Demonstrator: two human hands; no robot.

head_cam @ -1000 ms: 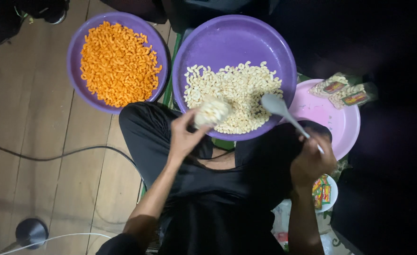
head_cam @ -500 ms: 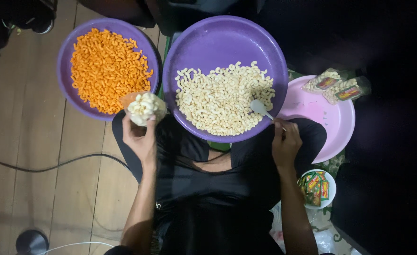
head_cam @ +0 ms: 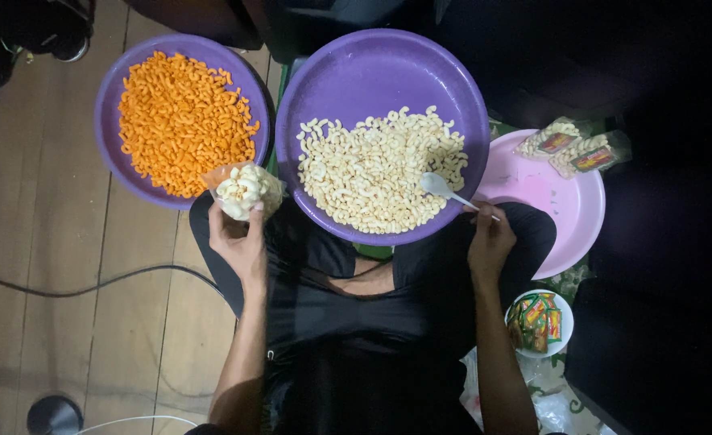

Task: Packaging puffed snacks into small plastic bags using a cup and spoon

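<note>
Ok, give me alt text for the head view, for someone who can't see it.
A seated person's left hand holds a small clear bag of pale macaroni-shaped snacks, while the right hand dips a white spoon into a purple basin of the same snacks. A second purple basin holds orange snacks.

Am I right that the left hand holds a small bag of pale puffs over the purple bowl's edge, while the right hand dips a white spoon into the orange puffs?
Not quite: the head view shows the spoon in the right hand dipping into the pale puffs, not the orange puffs. The left hand does hold the bag as you say.
</note>
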